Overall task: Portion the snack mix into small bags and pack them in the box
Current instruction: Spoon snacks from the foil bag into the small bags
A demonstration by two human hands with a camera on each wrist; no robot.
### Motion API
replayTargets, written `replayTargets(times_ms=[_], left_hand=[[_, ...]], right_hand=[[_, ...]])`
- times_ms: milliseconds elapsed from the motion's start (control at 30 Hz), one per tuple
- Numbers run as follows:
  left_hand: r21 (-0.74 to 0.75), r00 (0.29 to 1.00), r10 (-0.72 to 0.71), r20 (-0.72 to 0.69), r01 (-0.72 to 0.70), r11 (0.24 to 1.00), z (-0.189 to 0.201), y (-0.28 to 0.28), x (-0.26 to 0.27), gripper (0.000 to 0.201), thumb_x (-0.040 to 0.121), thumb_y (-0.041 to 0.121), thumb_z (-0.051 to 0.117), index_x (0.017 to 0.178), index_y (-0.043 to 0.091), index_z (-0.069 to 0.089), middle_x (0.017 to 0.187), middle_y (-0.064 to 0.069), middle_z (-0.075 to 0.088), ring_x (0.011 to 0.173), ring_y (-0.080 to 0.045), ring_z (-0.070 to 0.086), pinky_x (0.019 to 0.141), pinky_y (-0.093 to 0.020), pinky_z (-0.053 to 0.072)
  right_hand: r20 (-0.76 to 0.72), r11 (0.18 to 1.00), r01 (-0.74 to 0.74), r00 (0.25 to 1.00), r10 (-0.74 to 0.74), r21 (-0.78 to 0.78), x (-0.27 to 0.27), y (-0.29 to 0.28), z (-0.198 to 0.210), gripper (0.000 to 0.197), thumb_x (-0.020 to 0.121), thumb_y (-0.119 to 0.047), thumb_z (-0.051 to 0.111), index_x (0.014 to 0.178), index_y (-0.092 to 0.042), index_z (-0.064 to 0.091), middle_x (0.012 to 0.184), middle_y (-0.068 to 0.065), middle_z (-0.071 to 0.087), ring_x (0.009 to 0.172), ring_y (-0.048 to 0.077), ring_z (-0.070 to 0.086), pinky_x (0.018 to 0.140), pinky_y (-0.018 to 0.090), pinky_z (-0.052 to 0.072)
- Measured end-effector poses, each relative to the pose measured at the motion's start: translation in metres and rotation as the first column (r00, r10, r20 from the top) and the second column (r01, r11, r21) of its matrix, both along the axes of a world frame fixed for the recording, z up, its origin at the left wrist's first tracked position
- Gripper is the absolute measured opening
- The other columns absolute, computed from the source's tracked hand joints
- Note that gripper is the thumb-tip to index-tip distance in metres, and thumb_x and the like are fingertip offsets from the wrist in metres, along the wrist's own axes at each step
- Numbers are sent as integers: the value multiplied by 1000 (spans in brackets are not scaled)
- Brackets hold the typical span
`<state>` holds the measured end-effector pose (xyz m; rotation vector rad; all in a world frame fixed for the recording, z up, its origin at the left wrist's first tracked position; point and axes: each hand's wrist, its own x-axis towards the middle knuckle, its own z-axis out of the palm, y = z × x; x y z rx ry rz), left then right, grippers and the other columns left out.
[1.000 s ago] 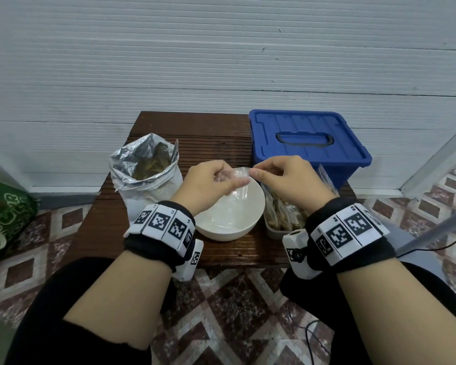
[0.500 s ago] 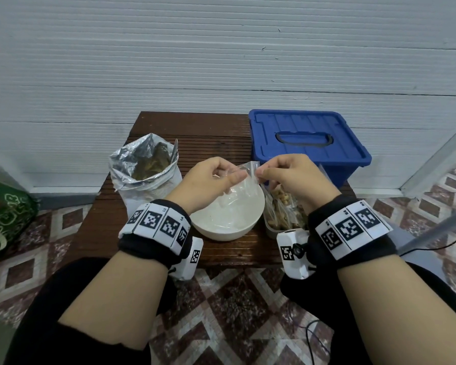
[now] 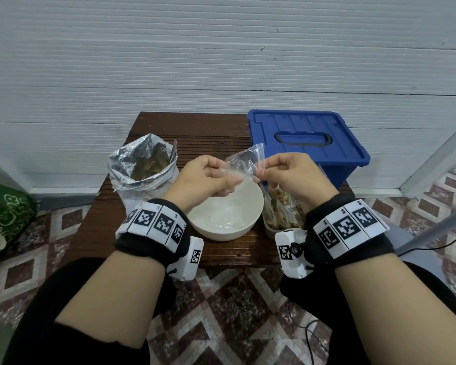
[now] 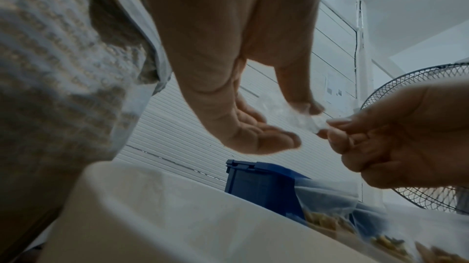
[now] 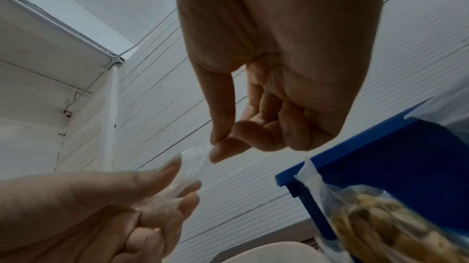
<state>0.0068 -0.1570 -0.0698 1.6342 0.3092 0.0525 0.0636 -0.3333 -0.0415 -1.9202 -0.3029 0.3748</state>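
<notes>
A dark slatted wooden table (image 3: 195, 133) stands against white ribbed wall (image 3: 221, 61).

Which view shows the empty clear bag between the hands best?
The head view: the clear bag shows whole above the bowl, pinched by the left hand and right hand. The left wrist view shows only a crumpled bit at the fingertips; the right wrist view, a translucent strip between both hands.

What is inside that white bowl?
The white bowl holds only loose clear plastic, seemingly bags; no snack is visible. The left hand and the held bag cover its far rim.
</notes>
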Motion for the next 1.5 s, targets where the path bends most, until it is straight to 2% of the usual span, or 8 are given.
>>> replayTargets(times_ms=[267,500,800,967,1067,1267,1400,1500], left_hand=[[48,999,-29,-20,30,998,2,12,0,43,68,5,82,100,14,54,70,-1,71,67,-9,70,60,-21,53],[-5,1000,-20,-9,20,1000,5,15,-1,35,73,36,74,98,12,66,84,1,74,79,-13,71,68,-23,57],[81,993,122,-5,-121,989,6,9,-1,13,95,21,59,98,9,63,87,-8,73,76,-15,69,69,-27,60],[526,987,-86,135,2,851,3,6,-2,80,65,44,84,135,30,48,133,18,52,120,5,45,101,-20,38],[727,960,-247,134,74,683,2,2,1,98,56,60,83,141,32,44,140,15,46,131,-1,37,115,-37,29],[727,955,-216,204,-1,686,-5,-1,2,80,55,74,64,124,35,58,115,21,56,117,-6,52,103,-47,41],[726,945,-200,258,-53,685,-5,0,0,69,60,70,65,120,38,59,107,26,55,112,-3,53,101,-46,42],[678,933,-160,324,-111,727,-3,0,-1,51,67,52,80,112,39,62,101,28,56,100,9,51,98,-21,41]], right_hand=[[33,997,37,999,-35,-67,5,-7,-1,13,83,-6,70,96,-7,64,69,4,68,52,-4,60,53,10,44],[74,985,38,997,-26,-168,7,-7,-2,11,83,-8,70,93,-9,65,60,-6,62,64,12,56,66,22,50],[43,991,-4,999,10,-137,5,-8,1,14,81,-7,72,94,-7,66,64,-1,67,60,6,60,58,16,46],[91,989,2,996,11,-147,3,-6,0,10,81,-11,73,89,-11,67,64,-2,68,59,5,60,60,16,48],[110,988,-35,993,52,-152,-1,-1,1,12,80,-15,74,89,-14,67,71,3,72,59,1,60,59,11,46],[107,986,-70,990,87,-154,-6,8,-2,12,80,-19,74,89,-17,67,79,14,72,51,-1,52,56,10,39],[112,989,-70,990,84,-127,-8,7,2,10,87,-29,67,87,-19,67,74,0,73,51,-5,53,55,12,41],[135,991,-37,989,55,-130,-7,4,5,20,93,-36,56,89,-20,67,75,-6,73,50,-8,53,57,13,42]])
